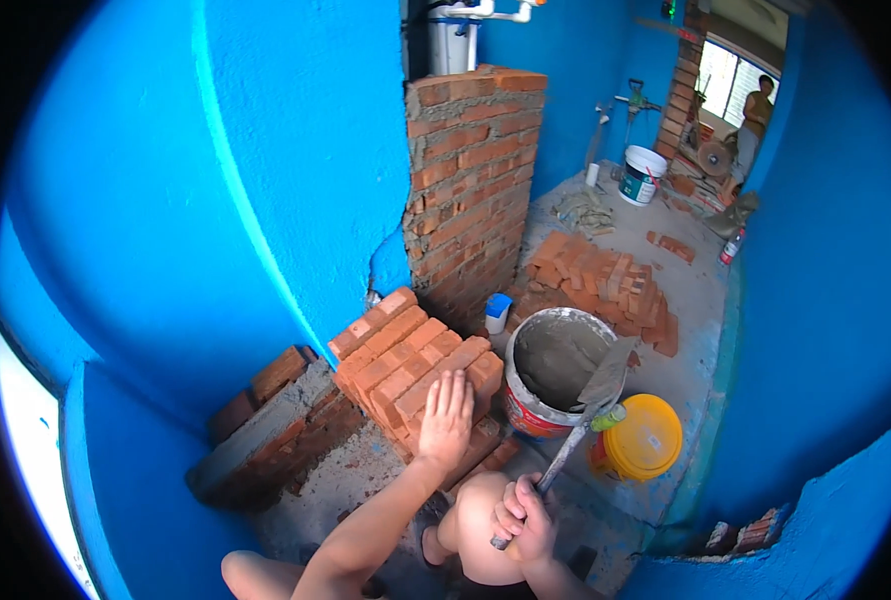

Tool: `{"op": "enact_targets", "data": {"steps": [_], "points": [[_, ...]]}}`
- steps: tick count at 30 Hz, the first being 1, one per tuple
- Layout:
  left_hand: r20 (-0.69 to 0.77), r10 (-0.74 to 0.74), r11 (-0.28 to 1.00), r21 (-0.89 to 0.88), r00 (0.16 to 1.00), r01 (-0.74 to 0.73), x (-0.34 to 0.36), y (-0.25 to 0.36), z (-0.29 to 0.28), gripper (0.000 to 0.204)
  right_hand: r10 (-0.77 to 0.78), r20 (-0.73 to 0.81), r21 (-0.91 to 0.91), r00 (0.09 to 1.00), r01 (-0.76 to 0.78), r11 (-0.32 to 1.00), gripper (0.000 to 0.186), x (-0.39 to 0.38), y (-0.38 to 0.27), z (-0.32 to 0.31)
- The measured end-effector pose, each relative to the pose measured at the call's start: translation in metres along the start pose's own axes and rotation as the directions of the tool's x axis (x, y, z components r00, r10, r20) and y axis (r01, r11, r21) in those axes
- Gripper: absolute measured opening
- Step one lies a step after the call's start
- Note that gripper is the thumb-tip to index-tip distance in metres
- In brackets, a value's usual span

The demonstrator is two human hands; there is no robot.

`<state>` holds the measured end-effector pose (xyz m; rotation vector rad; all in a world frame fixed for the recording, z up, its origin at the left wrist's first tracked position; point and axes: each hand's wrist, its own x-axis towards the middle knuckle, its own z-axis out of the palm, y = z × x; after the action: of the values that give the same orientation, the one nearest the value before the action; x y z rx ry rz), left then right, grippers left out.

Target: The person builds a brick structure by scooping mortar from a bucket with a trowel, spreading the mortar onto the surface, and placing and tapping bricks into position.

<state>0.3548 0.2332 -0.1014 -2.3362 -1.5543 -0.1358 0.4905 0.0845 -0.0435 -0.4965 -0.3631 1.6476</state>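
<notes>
My left hand (448, 420) lies flat with fingers stretched on the near side of a stack of orange-red bricks (395, 350). In front of my knee, my right hand (525, 518) is closed around the handle of a trowel (605, 375). The trowel slants up to the right, its mortar-smeared blade over the right rim of a bucket (537, 420). Wet grey mortar (560, 355) lies inside that bucket, just right of the brick stack.
A low brick wall (275, 445) topped with mortar stands left of the stack, a brick pillar (475, 170) behind. Right are a yellow lidded bucket (645, 435) and loose bricks (605, 285). Farther back are a white bucket (642, 175), a bottle (732, 246) and a person (755, 120).
</notes>
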Motion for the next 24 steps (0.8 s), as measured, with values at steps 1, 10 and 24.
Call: {"op": "enact_targets", "data": {"steps": [1,10,24], "points": [[-0.086,-0.045,0.999,-0.023,0.995,0.043,-0.012,-0.005,0.0,0.053,-0.005,-0.003,0.01,1.0,0.005,1.0,0.011,0.0,0.0,0.001],[0.032,-0.756,0.336,-0.838,0.654,0.429,-0.067,-0.007,0.024,0.077,-0.022,-0.028,0.033,0.999,0.023,0.999,0.016,0.004,-0.002,0.006],[0.158,-0.79,-0.077,-0.984,0.592,0.16,-0.052,-0.016,-0.049,0.049,-0.045,0.003,-0.039,0.999,0.045,0.998,0.014,-0.001,-0.008,0.007]]}}
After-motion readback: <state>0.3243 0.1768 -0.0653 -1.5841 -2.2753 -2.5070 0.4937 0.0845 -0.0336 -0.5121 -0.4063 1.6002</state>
